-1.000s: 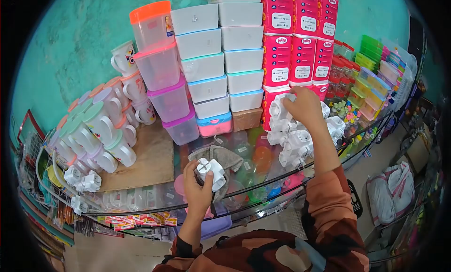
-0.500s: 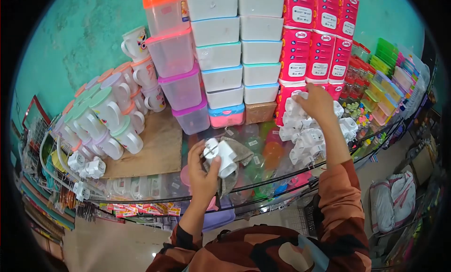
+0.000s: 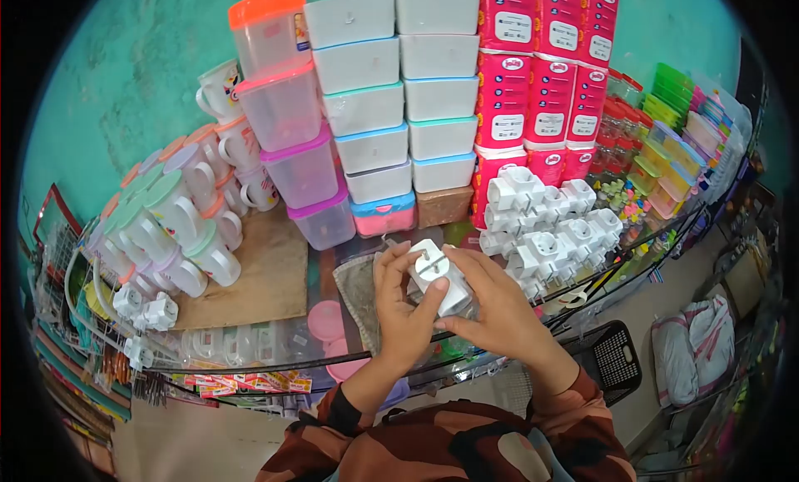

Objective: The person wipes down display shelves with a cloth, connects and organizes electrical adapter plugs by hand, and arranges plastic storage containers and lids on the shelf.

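Note:
Between my two hands, low in the middle of the view, is a white plug adapter [image 3: 431, 265] with its round pin face turned up. My left hand [image 3: 404, 307] grips its left side, thumb at the lower edge. On the right side, my right hand [image 3: 491, 303] holds it with fingers and thumb. A grey cloth [image 3: 358, 295] lies just left of my left hand. A pile of white adapters [image 3: 553, 241] is stacked to the right of my right hand, several with sockets facing up.
Stacked white boxes [image 3: 362, 111] and clear tubs [image 3: 283, 111] stand at the back, beside pink tissue packs [image 3: 508, 99]. Lidded mugs [image 3: 179, 199] sit on a brown board [image 3: 258, 282] at left, with more adapters [image 3: 158, 311] near them. A black basket [image 3: 612, 361] is below right.
My right hand has come from the adapter pile to the adapter in my left hand and now holds it too. The view has shifted slightly.

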A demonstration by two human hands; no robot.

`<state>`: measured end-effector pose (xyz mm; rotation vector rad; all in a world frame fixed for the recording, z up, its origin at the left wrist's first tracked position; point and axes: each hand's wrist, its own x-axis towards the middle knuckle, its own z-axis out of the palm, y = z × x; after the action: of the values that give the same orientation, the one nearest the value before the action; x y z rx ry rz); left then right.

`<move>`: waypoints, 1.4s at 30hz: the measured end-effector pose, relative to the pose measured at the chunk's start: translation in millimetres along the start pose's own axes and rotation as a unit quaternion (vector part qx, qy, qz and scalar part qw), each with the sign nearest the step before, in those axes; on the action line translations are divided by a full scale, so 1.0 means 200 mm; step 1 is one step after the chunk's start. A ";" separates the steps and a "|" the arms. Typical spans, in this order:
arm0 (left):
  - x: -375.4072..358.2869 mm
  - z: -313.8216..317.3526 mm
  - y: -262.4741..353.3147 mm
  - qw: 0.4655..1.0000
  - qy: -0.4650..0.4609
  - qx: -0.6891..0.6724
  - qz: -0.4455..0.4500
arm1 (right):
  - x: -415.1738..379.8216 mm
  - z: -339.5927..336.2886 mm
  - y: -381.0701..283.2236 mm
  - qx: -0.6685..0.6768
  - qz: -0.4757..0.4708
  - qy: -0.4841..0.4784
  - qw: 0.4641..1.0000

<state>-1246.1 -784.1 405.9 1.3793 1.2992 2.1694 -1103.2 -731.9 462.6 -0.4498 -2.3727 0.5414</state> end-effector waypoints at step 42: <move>-0.13 0.28 0.07 0.622 -0.335 -0.479 -0.521 | -0.30 -0.49 0.14 -0.105 -0.025 0.171 0.979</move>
<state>-1183.1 -777.5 408.8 0.5274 0.2607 0.9529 -989.3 -708.8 486.8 -0.5298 -2.1079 0.1729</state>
